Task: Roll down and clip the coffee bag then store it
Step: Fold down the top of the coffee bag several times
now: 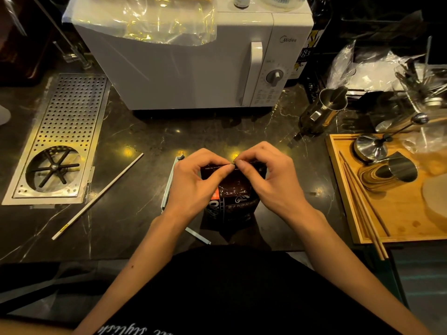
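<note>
Coffee bag (pixel 232 199) stands upright on the dark counter (pixel 135 141), near its front edge, just in front of the person. Left hand (pixel 197 180) & right hand (pixel 268 177) both pinch the bag's top edge, thumbs meeting at the middle, prob. to flatten it for the first fold. Pale blue clip (pixel 169 184) lies just beside the bag, partly under the left wrist, handy for later. Open counter to the left; wooden tray (pixel 338 189) limits the right, microwave (pixel 193 68) blocks behind
</note>
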The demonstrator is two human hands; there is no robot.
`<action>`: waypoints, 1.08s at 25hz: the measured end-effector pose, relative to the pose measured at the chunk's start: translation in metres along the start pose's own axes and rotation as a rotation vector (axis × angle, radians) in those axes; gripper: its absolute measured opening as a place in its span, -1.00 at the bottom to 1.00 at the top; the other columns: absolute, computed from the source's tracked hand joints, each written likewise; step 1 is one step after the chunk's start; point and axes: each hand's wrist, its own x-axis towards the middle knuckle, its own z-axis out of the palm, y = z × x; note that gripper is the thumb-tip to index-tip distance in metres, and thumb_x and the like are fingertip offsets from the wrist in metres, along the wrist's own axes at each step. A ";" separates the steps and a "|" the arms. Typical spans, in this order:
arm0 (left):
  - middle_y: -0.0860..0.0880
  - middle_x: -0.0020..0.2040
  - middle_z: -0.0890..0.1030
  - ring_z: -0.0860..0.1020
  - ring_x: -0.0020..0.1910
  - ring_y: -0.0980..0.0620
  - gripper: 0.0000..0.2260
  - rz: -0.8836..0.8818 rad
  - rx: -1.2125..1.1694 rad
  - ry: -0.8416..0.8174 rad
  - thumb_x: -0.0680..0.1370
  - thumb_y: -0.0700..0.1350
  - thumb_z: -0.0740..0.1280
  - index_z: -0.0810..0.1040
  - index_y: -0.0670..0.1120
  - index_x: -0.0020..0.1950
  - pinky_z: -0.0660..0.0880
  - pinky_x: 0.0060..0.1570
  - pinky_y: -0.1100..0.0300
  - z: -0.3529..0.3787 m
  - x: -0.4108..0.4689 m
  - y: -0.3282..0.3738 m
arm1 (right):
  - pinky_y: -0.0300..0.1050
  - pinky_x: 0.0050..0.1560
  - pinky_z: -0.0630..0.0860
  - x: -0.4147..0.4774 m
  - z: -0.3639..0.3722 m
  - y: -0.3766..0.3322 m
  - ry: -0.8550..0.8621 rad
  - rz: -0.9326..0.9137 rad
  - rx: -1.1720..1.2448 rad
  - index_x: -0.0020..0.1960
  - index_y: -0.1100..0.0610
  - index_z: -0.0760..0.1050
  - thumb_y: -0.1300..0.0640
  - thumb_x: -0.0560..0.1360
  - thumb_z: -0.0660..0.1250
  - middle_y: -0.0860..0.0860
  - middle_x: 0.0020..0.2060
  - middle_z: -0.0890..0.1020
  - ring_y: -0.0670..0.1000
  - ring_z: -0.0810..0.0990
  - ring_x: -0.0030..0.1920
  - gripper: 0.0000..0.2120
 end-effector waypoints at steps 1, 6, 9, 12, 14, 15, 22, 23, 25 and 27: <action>0.05 -0.18 0.64 0.60 -0.14 0.13 -0.96 0.002 0.003 0.002 0.46 -0.19 0.47 0.69 -0.10 -0.11 0.50 -0.08 0.29 0.000 0.000 0.000 | -0.36 -0.08 0.42 0.001 0.003 0.000 0.008 0.001 -0.028 -0.11 0.14 0.61 0.27 0.49 0.40 -0.04 -0.18 0.58 -0.14 0.54 -0.14 -0.95; 0.05 -0.19 0.65 0.60 -0.14 0.15 -0.95 0.020 0.019 0.007 0.46 -0.18 0.48 0.70 -0.10 -0.10 0.48 -0.09 0.31 0.000 -0.002 0.001 | -0.09 -0.18 0.48 -0.001 0.012 0.000 0.069 0.017 -0.170 -0.15 0.10 0.54 0.22 0.49 0.35 -0.11 -0.20 0.50 -0.03 0.52 -0.13 -0.93; 0.09 -0.12 0.66 0.62 -0.07 0.12 -0.92 -0.022 -0.007 0.035 0.46 -0.15 0.47 0.68 -0.03 -0.06 0.53 -0.02 0.25 -0.001 -0.002 -0.003 | -0.23 -0.11 0.45 -0.001 0.010 0.000 0.096 0.049 -0.113 -0.11 0.11 0.59 0.20 0.51 0.38 -0.07 -0.18 0.57 -0.07 0.55 -0.11 -0.96; 0.09 -0.10 0.66 0.64 -0.04 0.06 -0.91 -0.107 -0.068 0.073 0.47 -0.15 0.46 0.65 0.02 -0.06 0.58 0.02 0.11 -0.003 -0.004 -0.008 | -0.32 -0.08 0.43 0.000 0.000 0.007 0.089 0.081 -0.065 -0.12 0.13 0.61 0.20 0.49 0.41 -0.04 -0.19 0.60 -0.15 0.54 -0.13 -0.98; 0.12 -0.14 0.66 0.64 -0.08 0.06 -0.90 -0.083 -0.074 0.083 0.46 -0.16 0.47 0.66 0.03 -0.08 0.58 -0.01 0.10 -0.003 -0.005 -0.010 | -0.30 -0.10 0.44 -0.001 -0.003 0.010 0.109 0.119 -0.068 -0.18 0.15 0.60 0.23 0.46 0.43 -0.03 -0.24 0.59 -0.15 0.53 -0.15 -0.96; 0.15 -0.16 0.66 0.64 -0.10 0.06 -0.91 -0.068 -0.074 0.082 0.45 -0.15 0.47 0.66 0.04 -0.10 0.57 -0.03 0.10 -0.003 -0.004 -0.010 | -0.31 -0.12 0.43 -0.001 -0.003 0.011 0.114 0.132 -0.068 -0.20 0.15 0.60 0.24 0.44 0.43 -0.02 -0.26 0.59 -0.15 0.52 -0.16 -0.94; 0.09 -0.26 0.70 0.67 -0.19 0.10 -0.87 -0.243 -0.291 0.191 0.36 -0.22 0.54 0.66 -0.03 -0.20 0.60 -0.13 0.20 -0.002 -0.004 -0.014 | -0.15 -0.03 0.57 -0.001 -0.006 0.011 0.111 0.276 0.214 -0.18 0.00 0.65 0.20 0.41 0.50 -0.11 -0.25 0.67 -0.11 0.64 -0.15 -0.89; 0.09 -0.26 0.70 0.67 -0.19 0.08 -0.88 -0.239 -0.305 0.180 0.36 -0.22 0.53 0.66 -0.03 -0.20 0.61 -0.13 0.18 -0.002 -0.004 -0.014 | -0.11 -0.06 0.59 -0.003 -0.005 0.012 0.120 0.313 0.269 -0.18 -0.02 0.64 0.21 0.42 0.49 -0.10 -0.26 0.68 -0.08 0.64 -0.17 -0.87; 0.08 -0.26 0.70 0.66 -0.19 0.07 -0.92 -0.244 -0.339 0.162 0.36 -0.17 0.51 0.66 -0.03 -0.20 0.62 -0.14 0.18 -0.001 -0.003 -0.015 | -0.13 -0.09 0.59 -0.005 -0.003 0.013 0.146 0.361 0.362 -0.17 0.00 0.65 0.25 0.43 0.47 -0.09 -0.27 0.69 -0.07 0.64 -0.19 -0.85; 0.09 -0.25 0.70 0.66 -0.19 0.08 -0.94 -0.249 -0.367 0.144 0.37 -0.12 0.48 0.67 -0.03 -0.18 0.62 -0.16 0.19 -0.002 -0.004 -0.015 | -0.22 -0.11 0.59 -0.006 -0.002 0.016 0.183 0.393 0.452 -0.15 0.03 0.65 0.28 0.45 0.45 -0.11 -0.30 0.70 -0.11 0.65 -0.20 -0.85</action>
